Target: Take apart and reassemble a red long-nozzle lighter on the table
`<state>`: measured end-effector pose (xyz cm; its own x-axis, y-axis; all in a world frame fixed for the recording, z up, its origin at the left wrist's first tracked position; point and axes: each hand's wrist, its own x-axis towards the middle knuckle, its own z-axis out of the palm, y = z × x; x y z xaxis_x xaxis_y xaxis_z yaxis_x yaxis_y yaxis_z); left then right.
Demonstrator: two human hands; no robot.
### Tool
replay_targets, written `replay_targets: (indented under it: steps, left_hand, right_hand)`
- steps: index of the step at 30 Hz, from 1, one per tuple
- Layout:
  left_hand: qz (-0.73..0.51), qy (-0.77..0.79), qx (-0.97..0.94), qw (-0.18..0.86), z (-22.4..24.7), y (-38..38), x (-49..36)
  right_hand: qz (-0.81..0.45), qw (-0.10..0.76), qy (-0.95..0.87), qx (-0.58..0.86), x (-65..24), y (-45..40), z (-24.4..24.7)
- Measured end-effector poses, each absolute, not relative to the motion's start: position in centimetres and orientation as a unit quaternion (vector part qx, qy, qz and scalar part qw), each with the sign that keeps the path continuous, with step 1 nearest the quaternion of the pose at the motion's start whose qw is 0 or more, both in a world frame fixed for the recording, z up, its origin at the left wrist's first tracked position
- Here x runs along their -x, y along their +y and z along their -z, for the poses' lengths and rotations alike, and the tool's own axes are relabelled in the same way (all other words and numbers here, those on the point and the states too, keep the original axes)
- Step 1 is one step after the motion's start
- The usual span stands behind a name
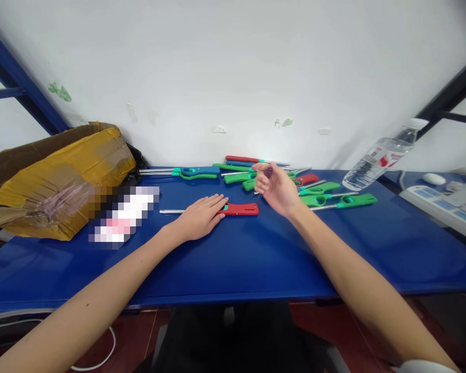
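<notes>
A red long-necked lighter (243, 209) lies flat on the blue table (233, 259), its metal tube pointing left. Spread over its middle is my left hand (202, 216), palm down with fingers stretched out. My right hand (277, 187) is raised just right of the red handle end, fingers curled together around something thin and dark that is too small to name. Behind and beside it lie several green lighters (357, 200), partly covered by the hand, with a red one (243, 159) at the back. A blue lighter (205, 170) and a green one lie further left.
A taped cardboard box (62, 181) stands at the left, near a blurred-out packet (126, 215). At the right a plastic bottle (380, 158) leans, with a white power strip (446, 207) and a white oval object (434, 179) beyond. A white wall rises behind.
</notes>
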<state>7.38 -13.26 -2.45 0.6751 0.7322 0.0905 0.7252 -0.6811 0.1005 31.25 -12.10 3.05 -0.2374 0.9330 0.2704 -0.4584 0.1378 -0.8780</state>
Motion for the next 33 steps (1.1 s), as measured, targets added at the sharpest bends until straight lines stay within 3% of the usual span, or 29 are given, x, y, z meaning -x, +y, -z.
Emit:
replay_targets:
  steps: [9,19,26,33]
  left_hand:
    - [-0.074,0.396,-0.915,0.040,2.5,-13.2,-7.3]
    - [-0.066,0.395,-0.916,0.029,2.4,-13.2,-7.5]
    - [-0.065,0.395,-0.916,0.033,2.5,-13.2,-7.3]
    - [-0.074,0.396,-0.914,0.040,2.3,-13.2,-7.4]
  right_hand:
    - [-0.517,0.633,-0.500,0.285,-30.9,-11.6,-2.0]
    - [-0.627,0.535,-0.516,0.230,-31.2,-11.7,-2.9]
    - [-0.565,0.560,-0.542,0.270,-32.1,-11.3,-2.3]
    - [-0.612,0.548,-0.510,0.253,-31.8,-11.8,-3.0]
